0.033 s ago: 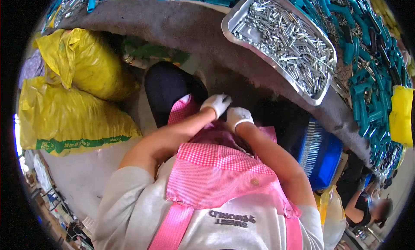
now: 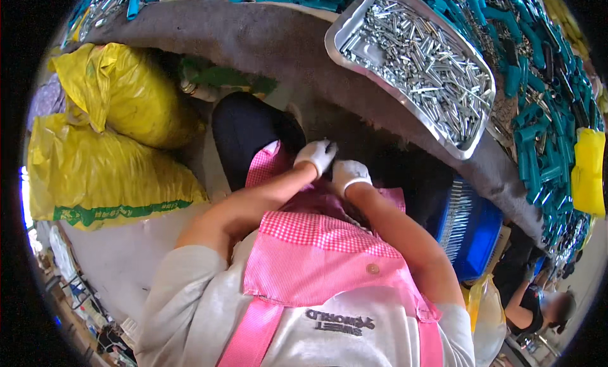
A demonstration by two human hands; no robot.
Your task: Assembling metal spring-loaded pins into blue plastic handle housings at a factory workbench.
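Observation:
My left hand (image 2: pixel 316 155) and my right hand (image 2: pixel 349 174), both in white gloves, are close together over my lap. The fingers of each curl inward toward the dark gap between them. Whatever they may hold is too small or too hidden to name. A pink checked apron (image 2: pixel 329 259) lies over my front, just below the hands. Beyond them, on the table's near edge to the right, stands a metal tray (image 2: pixel 415 105) heaped with small silvery metal pins.
Teal plastic handles (image 2: pixel 535 148) are piled along the grey-covered table (image 2: pixel 253 28). Full yellow sacks (image 2: pixel 107 164) stand at left. A blue crate (image 2: pixel 484 231) with metal rods is at right, near a clear plastic bag (image 2: pixel 489 313). Another person (image 2: pixel 529 307) works at far right.
The tray's near right corner sits slightly closer to me, and the pins in it lie a little differently. My hands have hardly moved.

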